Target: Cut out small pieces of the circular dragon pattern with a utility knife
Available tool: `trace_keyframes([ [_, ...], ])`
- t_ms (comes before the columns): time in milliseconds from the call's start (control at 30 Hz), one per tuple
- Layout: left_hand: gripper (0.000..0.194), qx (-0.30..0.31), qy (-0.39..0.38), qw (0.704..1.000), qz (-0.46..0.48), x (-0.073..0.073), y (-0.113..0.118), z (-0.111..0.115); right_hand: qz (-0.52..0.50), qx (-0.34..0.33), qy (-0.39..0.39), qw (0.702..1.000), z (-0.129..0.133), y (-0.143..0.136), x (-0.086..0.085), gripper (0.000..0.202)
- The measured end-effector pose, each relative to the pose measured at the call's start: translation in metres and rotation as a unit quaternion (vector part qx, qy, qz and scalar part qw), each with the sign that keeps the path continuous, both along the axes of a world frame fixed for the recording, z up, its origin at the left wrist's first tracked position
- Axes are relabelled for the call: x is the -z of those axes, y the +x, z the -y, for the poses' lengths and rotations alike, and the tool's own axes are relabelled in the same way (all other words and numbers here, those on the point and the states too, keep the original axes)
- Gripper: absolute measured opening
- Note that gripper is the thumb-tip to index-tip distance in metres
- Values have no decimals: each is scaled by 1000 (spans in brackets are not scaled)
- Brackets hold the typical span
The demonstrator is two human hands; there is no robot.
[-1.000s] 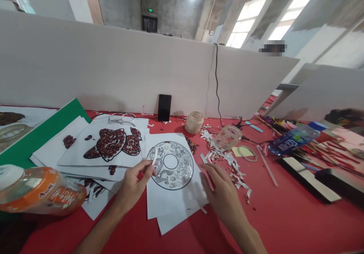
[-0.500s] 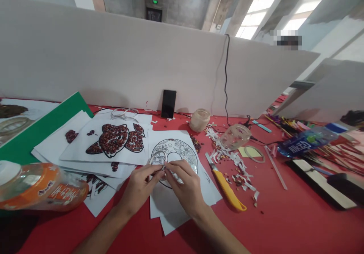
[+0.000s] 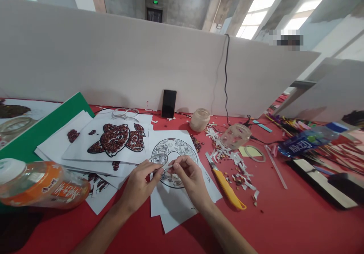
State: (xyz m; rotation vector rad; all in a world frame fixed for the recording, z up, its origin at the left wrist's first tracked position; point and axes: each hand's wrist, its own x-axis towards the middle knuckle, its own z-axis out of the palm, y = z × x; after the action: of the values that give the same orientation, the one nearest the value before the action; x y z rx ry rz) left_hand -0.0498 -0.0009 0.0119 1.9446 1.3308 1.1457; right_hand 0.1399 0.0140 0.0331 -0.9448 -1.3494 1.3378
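A roll of clear tape (image 3: pixel 158 158) is pinched in my left hand (image 3: pixel 141 185), over a white sheet with a round black line drawing (image 3: pixel 186 148). My right hand (image 3: pixel 191 178) has its thumb and fingertips pressed together around a small pale strip (image 3: pixel 168 166) that reaches toward the left fingertips. Both hands hang just above the lower part of the drawing and hide some of it. To their left lies a sheet with a fish-like figure filled with dark red beans (image 3: pixel 115 139). A yellow utility knife (image 3: pixel 227 185) rests right of the drawing.
An orange-labelled bottle (image 3: pixel 45 185) lies at the left by a green board (image 3: pixel 71 108). Behind stand a black phone (image 3: pixel 168 103) and a glass jar (image 3: pixel 200 120). Another jar (image 3: pixel 235 136), paper scraps (image 3: pixel 239 163) and a blue-labelled bottle (image 3: pixel 307 140) are at the right.
My right hand has drawn slightly to the right and turned, so a small gap with the pale strip now shows between the hands. The tape roll in my left hand has tilted flatter.
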Motion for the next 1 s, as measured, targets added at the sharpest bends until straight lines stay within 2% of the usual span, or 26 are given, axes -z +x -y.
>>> trace_keyframes([
  [67, 25, 0, 16, 1000, -18, 0, -1, 0, -15, -9, 0, 1000, -1, -1, 0, 32],
  [133, 23, -3, 35, 999, -40, -2, -1, 0, 20, -11, 37, 999, -1, -2, -1, 38],
  [267, 22, -5, 54, 995, -83, -6, 0, 1, 196, 0, 156, 968, 0, -2, -4, 13],
  [367, 21, -11, 64, 993, -99, -8, 1, 1, 279, 9, 244, 929, 1, -3, -4, 11],
  [500, 20, -22, 74, 992, -99, -9, 0, 1, 387, 31, 374, 842, 1, -6, -3, 12],
  [567, 20, -31, 79, 992, -91, -9, -2, 1, 422, 45, 417, 804, 1, -9, -4, 12],
  [633, 20, -38, 82, 992, -83, -10, -3, 1, 443, 54, 434, 782, 1, -12, -4, 12],
  [767, 21, -38, 61, 995, -70, -16, -2, 3, 469, 43, 441, 765, 0, -13, -6, 14],
  [900, 21, -38, 53, 996, -56, -21, -2, 3, 468, 18, 482, 741, 1, -10, -6, 16],
  [967, 20, -61, 74, 994, -61, -20, -9, 0, 444, 13, 486, 753, 5, -8, -6, 16],
  [1000, 20, -87, 89, 990, -70, -18, -15, -3, 423, 13, 476, 771, 7, -7, -7, 16],
])
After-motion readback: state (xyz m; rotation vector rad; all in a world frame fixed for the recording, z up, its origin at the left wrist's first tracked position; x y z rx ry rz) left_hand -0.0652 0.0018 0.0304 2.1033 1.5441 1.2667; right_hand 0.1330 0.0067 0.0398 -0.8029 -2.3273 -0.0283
